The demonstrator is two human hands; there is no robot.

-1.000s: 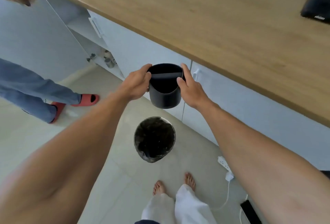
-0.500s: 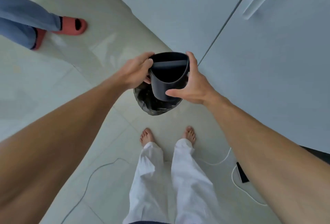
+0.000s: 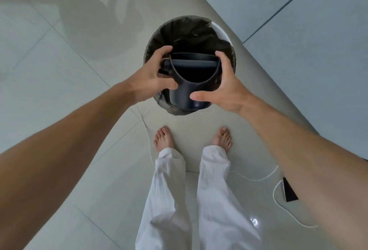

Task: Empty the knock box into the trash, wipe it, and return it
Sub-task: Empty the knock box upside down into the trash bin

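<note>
Directly above the lined trash bin (image 3: 189, 30), the knock box (image 3: 191, 90) is held upright, mouth up, having been lowered from counter height a second ago. The left hand (image 3: 153, 78) and right hand (image 3: 225, 88) each clasp a side of it, fingers curled around the wall. Positioning appears complete; inverting it is the likely next step.

Glossy pale tile floor (image 3: 59, 82) fills the left and centre of the frame; pale grey cabinet doors (image 3: 298, 40) occupy the upper right. A white cable (image 3: 256, 179) trails at lower right.
</note>
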